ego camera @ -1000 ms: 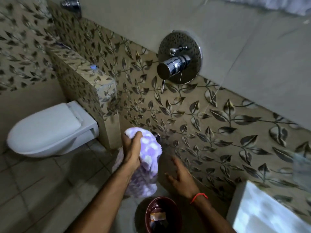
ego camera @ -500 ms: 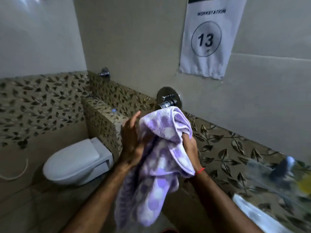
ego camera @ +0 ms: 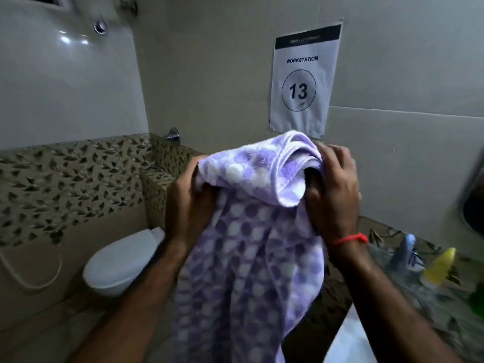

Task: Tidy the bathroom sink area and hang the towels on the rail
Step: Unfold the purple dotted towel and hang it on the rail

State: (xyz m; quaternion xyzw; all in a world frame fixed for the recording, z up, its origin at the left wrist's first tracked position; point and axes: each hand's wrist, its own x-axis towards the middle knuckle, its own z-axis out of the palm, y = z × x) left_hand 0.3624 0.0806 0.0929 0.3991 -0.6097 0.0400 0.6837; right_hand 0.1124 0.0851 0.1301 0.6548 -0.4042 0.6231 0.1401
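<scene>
A purple and white checked towel (ego camera: 246, 258) hangs in front of me, held up at chest height. My left hand (ego camera: 187, 203) grips its upper left edge, and my right hand (ego camera: 334, 189) grips the bunched upper right corner. The towel's lower part drapes down between my forearms and runs out of the bottom of the view. No towel rail shows in this frame.
A white wall-hung toilet (ego camera: 123, 260) with its lid shut sits at lower left, under a leaf-patterned tiled ledge (ego camera: 157, 176). A paper "Workstation 13" sign (ego camera: 301, 82) hangs on the wall. At right, bottles, one blue-grey (ego camera: 404, 251) and one yellow (ego camera: 440, 264), stand near the white sink edge (ego camera: 348, 341).
My right hand has joined the left on the towel, and both have lifted it from near the floor. My view has tilted up from the shower valve to the wall sign.
</scene>
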